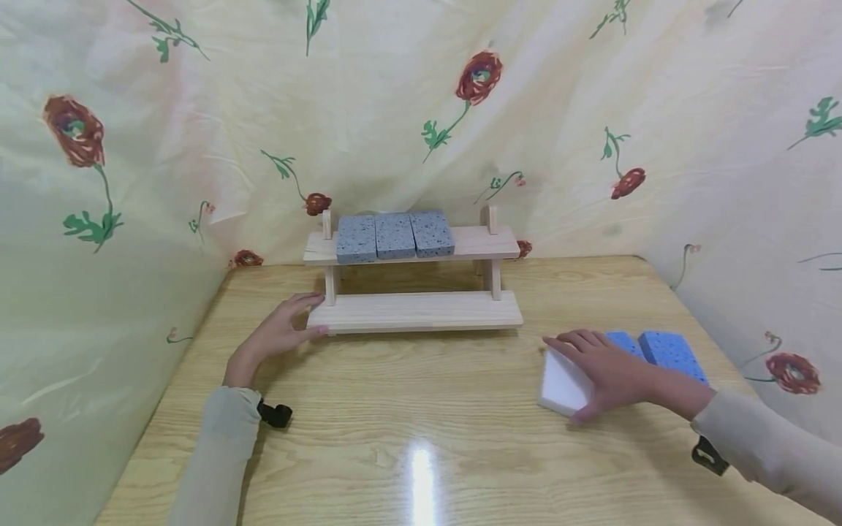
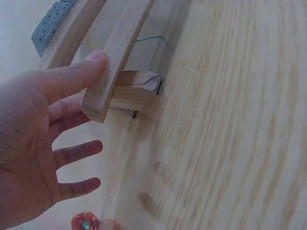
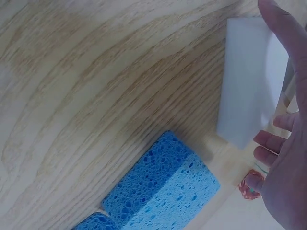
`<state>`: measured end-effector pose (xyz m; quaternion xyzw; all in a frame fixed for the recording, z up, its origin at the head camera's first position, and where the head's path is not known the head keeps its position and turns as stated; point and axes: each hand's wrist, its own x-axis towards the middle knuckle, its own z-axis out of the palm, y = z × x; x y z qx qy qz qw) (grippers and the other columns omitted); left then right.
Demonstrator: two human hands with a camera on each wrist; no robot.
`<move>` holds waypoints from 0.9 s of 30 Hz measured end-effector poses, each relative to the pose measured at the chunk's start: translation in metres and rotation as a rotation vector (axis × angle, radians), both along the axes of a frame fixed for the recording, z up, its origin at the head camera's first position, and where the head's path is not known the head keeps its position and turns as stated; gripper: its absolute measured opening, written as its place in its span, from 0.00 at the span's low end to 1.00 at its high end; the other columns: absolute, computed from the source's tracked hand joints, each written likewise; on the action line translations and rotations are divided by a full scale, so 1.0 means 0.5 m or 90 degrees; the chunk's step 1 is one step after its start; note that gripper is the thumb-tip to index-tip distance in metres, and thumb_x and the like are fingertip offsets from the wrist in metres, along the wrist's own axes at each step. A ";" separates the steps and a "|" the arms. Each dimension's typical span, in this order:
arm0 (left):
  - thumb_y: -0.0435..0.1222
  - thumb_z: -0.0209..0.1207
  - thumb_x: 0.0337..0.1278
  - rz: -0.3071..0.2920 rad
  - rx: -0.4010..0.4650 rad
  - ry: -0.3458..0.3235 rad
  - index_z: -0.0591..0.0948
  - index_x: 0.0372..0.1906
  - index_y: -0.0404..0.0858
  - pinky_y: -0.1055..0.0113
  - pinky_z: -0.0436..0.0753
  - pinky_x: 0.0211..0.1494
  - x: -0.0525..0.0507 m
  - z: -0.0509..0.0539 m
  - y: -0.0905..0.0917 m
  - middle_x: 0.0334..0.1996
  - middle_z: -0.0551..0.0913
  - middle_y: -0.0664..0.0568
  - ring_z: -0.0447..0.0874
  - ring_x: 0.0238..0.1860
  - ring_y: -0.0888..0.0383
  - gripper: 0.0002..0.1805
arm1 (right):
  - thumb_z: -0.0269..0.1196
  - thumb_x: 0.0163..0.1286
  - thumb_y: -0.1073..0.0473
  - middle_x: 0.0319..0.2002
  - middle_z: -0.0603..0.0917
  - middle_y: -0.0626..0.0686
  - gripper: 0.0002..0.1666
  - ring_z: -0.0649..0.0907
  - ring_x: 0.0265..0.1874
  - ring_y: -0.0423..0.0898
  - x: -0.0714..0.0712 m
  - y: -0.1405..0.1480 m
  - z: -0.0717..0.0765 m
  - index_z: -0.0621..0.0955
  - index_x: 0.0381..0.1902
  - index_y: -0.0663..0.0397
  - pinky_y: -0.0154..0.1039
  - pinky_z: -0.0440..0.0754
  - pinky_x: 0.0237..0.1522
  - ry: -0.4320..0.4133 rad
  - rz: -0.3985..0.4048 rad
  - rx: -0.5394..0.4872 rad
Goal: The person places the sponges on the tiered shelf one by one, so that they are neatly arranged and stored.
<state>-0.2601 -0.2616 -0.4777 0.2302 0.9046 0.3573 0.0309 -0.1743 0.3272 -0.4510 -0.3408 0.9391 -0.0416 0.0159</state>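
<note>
Pale sleeves (image 1: pixel 220 453) up front, left hand (image 1: pixel 279 330) is pinching the two-tier wooden shelf (image 1: pixel 414 313), right hand (image 1: pixel 607 369) gripping a white sponge (image 1: pixel 562 385) that could drop if that hold slips.

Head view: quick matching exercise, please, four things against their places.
1. Grey sponges
2. Blue sponges
3. White block
4. Left hand

A. Between thumb and fingers of the right hand
B. At the left end of the lower board
C. In a row on the upper board
D. On the table, right of the white block

Pairs: 1-C, 2-D, 3-A, 4-B
</note>
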 end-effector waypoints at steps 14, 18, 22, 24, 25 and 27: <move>0.44 0.67 0.66 0.009 -0.002 -0.008 0.68 0.75 0.33 0.33 0.58 0.77 0.002 0.003 0.001 0.76 0.63 0.34 0.57 0.77 0.33 0.38 | 0.74 0.45 0.21 0.62 0.77 0.60 0.70 0.76 0.59 0.59 -0.011 0.017 -0.003 0.66 0.74 0.59 0.62 0.77 0.55 0.009 -0.017 0.008; 0.44 0.67 0.66 0.007 -0.005 -0.009 0.68 0.75 0.33 0.34 0.58 0.77 0.001 0.003 0.000 0.76 0.63 0.34 0.57 0.77 0.33 0.38 | 0.74 0.47 0.22 0.63 0.77 0.56 0.67 0.76 0.59 0.56 -0.017 0.022 -0.005 0.68 0.74 0.57 0.61 0.76 0.55 0.008 -0.023 0.005; 0.44 0.67 0.66 0.006 -0.007 -0.010 0.68 0.75 0.33 0.34 0.58 0.77 0.000 0.004 -0.001 0.76 0.63 0.34 0.57 0.77 0.33 0.38 | 0.72 0.48 0.21 0.65 0.76 0.55 0.67 0.74 0.62 0.57 -0.021 0.026 -0.007 0.67 0.76 0.55 0.62 0.75 0.58 -0.004 -0.036 0.013; 0.44 0.67 0.66 0.006 -0.006 -0.010 0.68 0.75 0.33 0.34 0.59 0.77 -0.001 0.003 -0.002 0.76 0.63 0.34 0.57 0.77 0.33 0.38 | 0.73 0.48 0.21 0.65 0.76 0.56 0.68 0.74 0.63 0.58 -0.022 0.027 -0.006 0.66 0.76 0.55 0.64 0.74 0.59 -0.007 -0.037 0.013; 0.44 0.67 0.66 0.006 -0.005 -0.011 0.68 0.75 0.33 0.35 0.58 0.77 -0.001 0.003 -0.002 0.76 0.63 0.34 0.57 0.77 0.33 0.38 | 0.73 0.47 0.22 0.65 0.76 0.56 0.68 0.74 0.64 0.59 -0.023 0.028 -0.005 0.66 0.76 0.55 0.64 0.74 0.59 -0.008 -0.036 0.014; 0.43 0.67 0.66 0.006 -0.004 -0.011 0.68 0.75 0.33 0.35 0.59 0.77 -0.001 0.002 -0.003 0.76 0.63 0.34 0.57 0.77 0.33 0.38 | 0.75 0.46 0.24 0.65 0.77 0.55 0.68 0.74 0.63 0.58 -0.024 0.028 -0.004 0.66 0.76 0.55 0.63 0.74 0.59 -0.005 -0.032 0.017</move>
